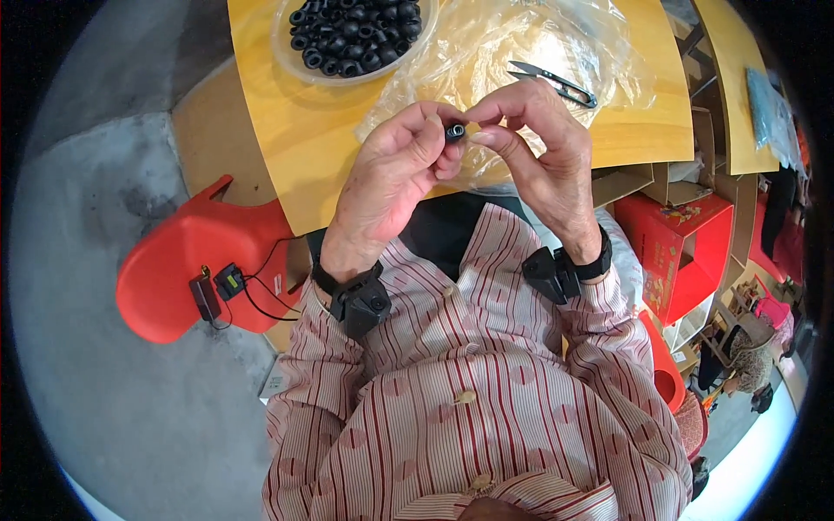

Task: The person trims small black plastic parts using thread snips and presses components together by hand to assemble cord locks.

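Observation:
My left hand grips a small black rubber-like part between thumb and fingers, its round hollow end facing up toward me. Close against it, my right hand has thumb and forefinger in a pinch at the part's edge. Whatever lies between those two fingertips is too small to make out. Beyond my hands, thread snips with dark blades lie on a crumpled clear plastic bag. To their left stands a clear round tub full of similar black parts.
The yellow table ends just before my lap. A red chair at left carries small black devices with cables. On the right are a red box, open cardboard cartons and another tabletop. Another person is farther right.

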Tool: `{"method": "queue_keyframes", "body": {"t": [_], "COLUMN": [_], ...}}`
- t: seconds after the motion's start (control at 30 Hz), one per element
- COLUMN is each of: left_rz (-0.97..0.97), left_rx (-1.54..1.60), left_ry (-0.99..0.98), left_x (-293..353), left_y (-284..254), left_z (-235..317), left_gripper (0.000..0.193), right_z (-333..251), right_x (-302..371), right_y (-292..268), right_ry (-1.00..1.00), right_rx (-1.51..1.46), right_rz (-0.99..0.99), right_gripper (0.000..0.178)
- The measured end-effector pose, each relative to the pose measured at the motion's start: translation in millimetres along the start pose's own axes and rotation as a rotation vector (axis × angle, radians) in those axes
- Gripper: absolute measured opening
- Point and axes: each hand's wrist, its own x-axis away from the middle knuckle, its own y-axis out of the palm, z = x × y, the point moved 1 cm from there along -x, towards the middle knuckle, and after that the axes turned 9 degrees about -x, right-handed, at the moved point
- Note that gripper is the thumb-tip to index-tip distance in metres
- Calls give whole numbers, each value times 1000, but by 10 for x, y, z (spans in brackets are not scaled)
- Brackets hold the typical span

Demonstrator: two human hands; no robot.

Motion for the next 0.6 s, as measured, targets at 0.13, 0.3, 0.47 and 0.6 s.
{"method": "queue_keyframes", "body": {"t": [0.13, 0.3, 0.47, 0.6], "left_rz": [-14, 8, 6, 18], "left_rx": [11, 2, -83, -254], "left_ry": [5, 30, 29, 71], "left_x": [10, -3, 18, -9], "left_y": [-23, -18, -59, -72], "left_z": [20, -18, -34, -26], "left_gripper": [25, 24, 18, 22], "right_z": [19, -28, -54, -36], "right_x": [7, 0, -5, -9], "right_y": [8, 32, 63, 65], "right_ry": [-45, -154, -129, -134], "right_rx": [54, 249, 280, 287], "right_rz": [-38, -123, -132, -145], "right_gripper": [16, 20, 18, 17]}}
